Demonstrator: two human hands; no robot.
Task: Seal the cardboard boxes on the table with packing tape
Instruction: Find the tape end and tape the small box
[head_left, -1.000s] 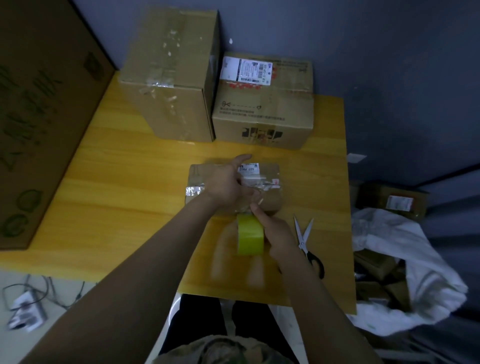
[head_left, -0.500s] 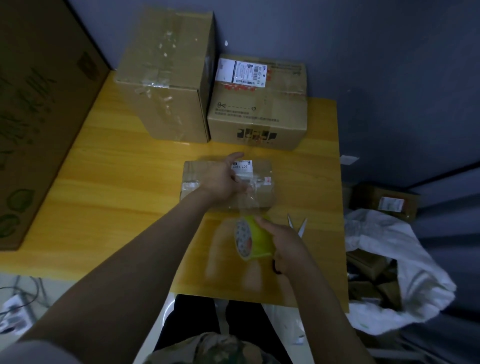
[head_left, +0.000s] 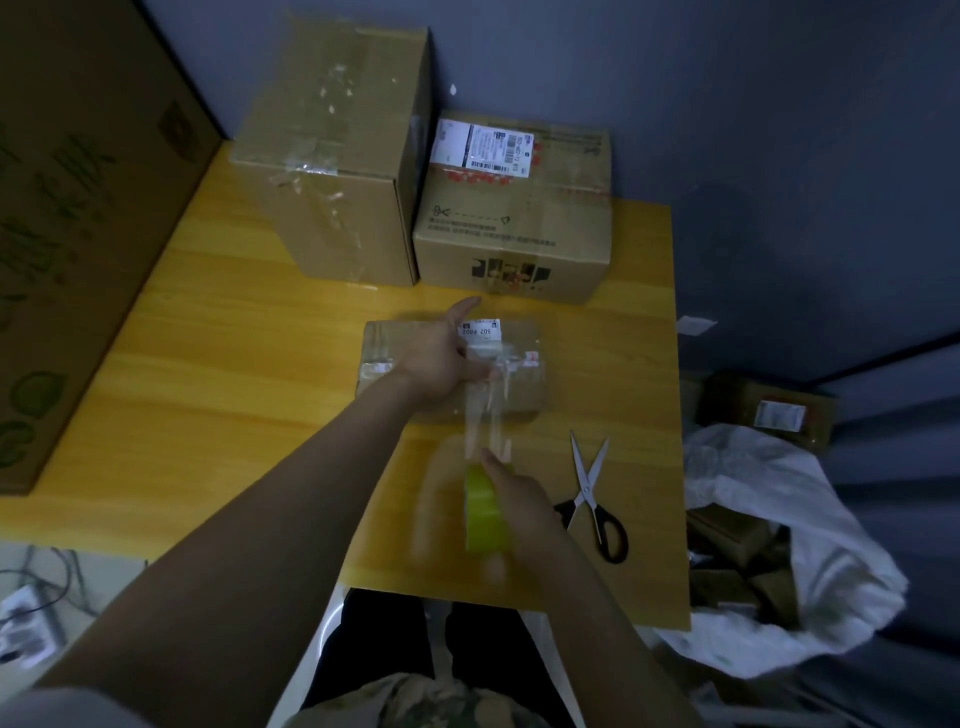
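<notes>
A small flat cardboard box (head_left: 519, 387) with a white label lies in the middle of the yellow table (head_left: 218, 374). My left hand (head_left: 441, 358) presses flat on its top, fingers spread, holding down the end of a clear tape strip (head_left: 485, 415). The strip runs from the box top toward me to a yellow-green tape roll (head_left: 484, 512). My right hand (head_left: 522, 499) grips that roll above the table, in front of the box. Two larger boxes stand at the back: a tall one (head_left: 337, 150) and a labelled one (head_left: 514, 208).
Black-handled scissors (head_left: 592, 493) lie open on the table right of the roll. A big cardboard panel (head_left: 78, 208) leans at the left. Right of the table, on the floor, sits a white bag (head_left: 779, 545) with more boxes. Cables lie at lower left.
My right hand has pulled the tape roll toward me, away from the small box, drawing out a longer clear strip. My left hand stays pressed on the box.
</notes>
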